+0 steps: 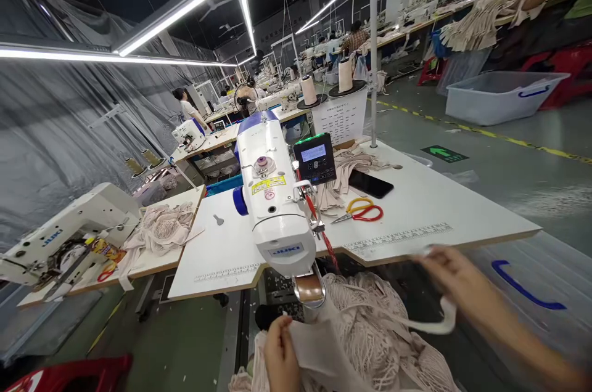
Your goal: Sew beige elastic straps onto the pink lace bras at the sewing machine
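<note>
My left hand (281, 352) is closed, thumb against fingers, on the edge of a beige fabric piece (317, 349) just below the sewing machine's narrow arm end (311, 289). My right hand (446, 272) is raised at the table's front edge and smeared by motion; whether its fingertips hold anything I cannot make out. Below it a beige fabric strip (432, 324) curls up, close to the wrist. Between and beneath both hands lies a heap of beige gathered fabric (374, 330). The white JUKI sewing machine (272, 195) stands directly ahead.
On the white table (416, 207) are red-and-yellow scissors (363, 211), a black phone (370, 183), more beige fabric (342, 173) and a control panel (316, 159). Thread cones (345, 75) stand behind. A clear bin (531, 293) is at right, a second JUKI machine (69, 232) at left.
</note>
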Available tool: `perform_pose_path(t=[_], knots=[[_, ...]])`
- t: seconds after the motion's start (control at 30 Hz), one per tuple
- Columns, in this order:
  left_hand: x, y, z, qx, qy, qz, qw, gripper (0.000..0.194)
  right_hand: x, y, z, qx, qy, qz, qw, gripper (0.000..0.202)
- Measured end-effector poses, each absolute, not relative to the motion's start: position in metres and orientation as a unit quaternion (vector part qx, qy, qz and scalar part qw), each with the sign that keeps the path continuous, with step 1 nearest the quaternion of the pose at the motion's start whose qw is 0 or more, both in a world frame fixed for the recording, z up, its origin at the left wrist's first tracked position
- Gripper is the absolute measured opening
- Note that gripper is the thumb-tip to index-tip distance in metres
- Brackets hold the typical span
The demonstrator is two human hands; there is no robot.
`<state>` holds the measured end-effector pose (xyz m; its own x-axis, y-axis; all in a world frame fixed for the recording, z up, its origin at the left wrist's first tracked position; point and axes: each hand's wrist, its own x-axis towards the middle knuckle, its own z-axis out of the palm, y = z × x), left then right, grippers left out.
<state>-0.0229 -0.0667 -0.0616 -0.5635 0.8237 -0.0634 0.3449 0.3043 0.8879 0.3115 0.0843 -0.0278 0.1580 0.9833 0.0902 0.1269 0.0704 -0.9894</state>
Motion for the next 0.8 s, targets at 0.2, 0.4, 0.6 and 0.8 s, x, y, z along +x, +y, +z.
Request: perform_pose_path(t=[0.2,0.4,0.6,0.8], knots=[[0.026,-0.071,-0.033,0.636,0.615,0.383,0.267,0.039,0.237,0.003,-0.028,-0.355,-0.806,0.421,0.219,0.014],[0.032,-0.077,-0.026,0.679,0.62,0.29,0.265,0.023,0.222,-0.012,-0.02,-0.357,-0.845,0.371,0.146,0.01],[0.035,-0.078,-0.023,0.661,0.639,0.29,0.266,0.019,0.22,-0.012,-0.017,-0.367,-0.86,0.338,0.109,0.014],[0.033,-0.077,-0.033,0.658,0.624,0.31,0.287,0.035,0.227,-0.006,-0.007,-0.351,-0.826,0.417,0.147,0.018]])
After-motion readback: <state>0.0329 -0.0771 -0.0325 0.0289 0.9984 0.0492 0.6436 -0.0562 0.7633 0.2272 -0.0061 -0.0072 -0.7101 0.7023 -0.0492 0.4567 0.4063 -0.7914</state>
